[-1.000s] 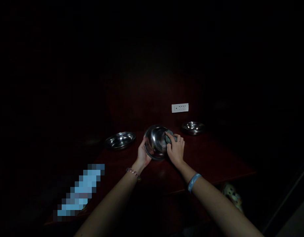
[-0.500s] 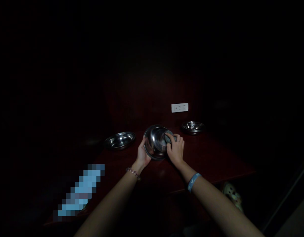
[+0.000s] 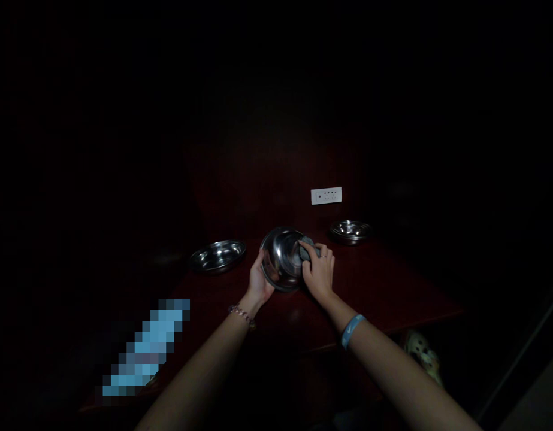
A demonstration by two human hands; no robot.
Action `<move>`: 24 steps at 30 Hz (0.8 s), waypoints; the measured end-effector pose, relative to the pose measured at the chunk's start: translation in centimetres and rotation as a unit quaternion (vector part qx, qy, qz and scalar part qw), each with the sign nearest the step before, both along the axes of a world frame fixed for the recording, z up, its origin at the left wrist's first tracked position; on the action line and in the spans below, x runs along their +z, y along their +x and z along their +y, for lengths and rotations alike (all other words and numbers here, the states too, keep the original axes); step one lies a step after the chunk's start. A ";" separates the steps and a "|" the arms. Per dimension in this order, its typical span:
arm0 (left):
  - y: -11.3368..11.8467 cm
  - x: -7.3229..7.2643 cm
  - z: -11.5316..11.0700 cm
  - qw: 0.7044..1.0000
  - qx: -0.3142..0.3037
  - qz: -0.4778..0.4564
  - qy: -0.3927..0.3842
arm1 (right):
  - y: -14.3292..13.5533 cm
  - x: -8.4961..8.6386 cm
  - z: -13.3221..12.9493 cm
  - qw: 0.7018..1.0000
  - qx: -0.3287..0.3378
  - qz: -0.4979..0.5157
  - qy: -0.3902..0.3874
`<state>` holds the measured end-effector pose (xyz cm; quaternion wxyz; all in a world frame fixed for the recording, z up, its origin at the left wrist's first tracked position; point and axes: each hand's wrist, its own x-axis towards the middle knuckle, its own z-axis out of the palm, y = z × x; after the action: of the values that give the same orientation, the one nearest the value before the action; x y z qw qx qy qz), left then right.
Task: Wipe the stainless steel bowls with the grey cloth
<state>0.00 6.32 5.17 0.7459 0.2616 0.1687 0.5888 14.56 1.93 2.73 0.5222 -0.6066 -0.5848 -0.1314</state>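
Note:
A shiny metal bowl point(image 3: 278, 260) is tilted above the table, its hollow turned towards me. My left hand point(image 3: 259, 284) grips it by the lower left rim, thumb at the edge. My right hand point(image 3: 320, 274) is closed on a bunched grey cloth point(image 3: 307, 250) and presses it against the bowl's right inner side. Some of the cloth is hidden under the fingers, and the bowl's right edge lies behind that hand.
On the dark red table point(image 3: 393, 287) a wide metal dish point(image 3: 217, 257) lies to the left, and metal bowls point(image 3: 350, 232), apparently stacked, stand back right. A white socket panel point(image 3: 326, 196) is on the wall. A pixelated bright blue object point(image 3: 145, 353) lies front left. Surroundings are very dark.
Almost nothing differs. Both hands keep their hold on the bowl and the cloth, and the whole view has shifted very slightly.

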 end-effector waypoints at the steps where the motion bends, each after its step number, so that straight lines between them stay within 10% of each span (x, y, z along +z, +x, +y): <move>1: 0.0 0.0 0.0 1.000 0.002 0.001 -0.001 | 0.0 0.0 0.0 1.000 0.000 0.003 0.001; 24: 0.2 0.1 -0.4 1.000 0.004 0.006 0.010 | -0.2 -0.2 0.1 0.999 0.025 -0.019 0.038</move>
<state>0.20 5.96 5.25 0.7399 0.2715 0.1681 0.5921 14.38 2.06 2.52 0.5373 -0.5684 -0.6043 -0.1518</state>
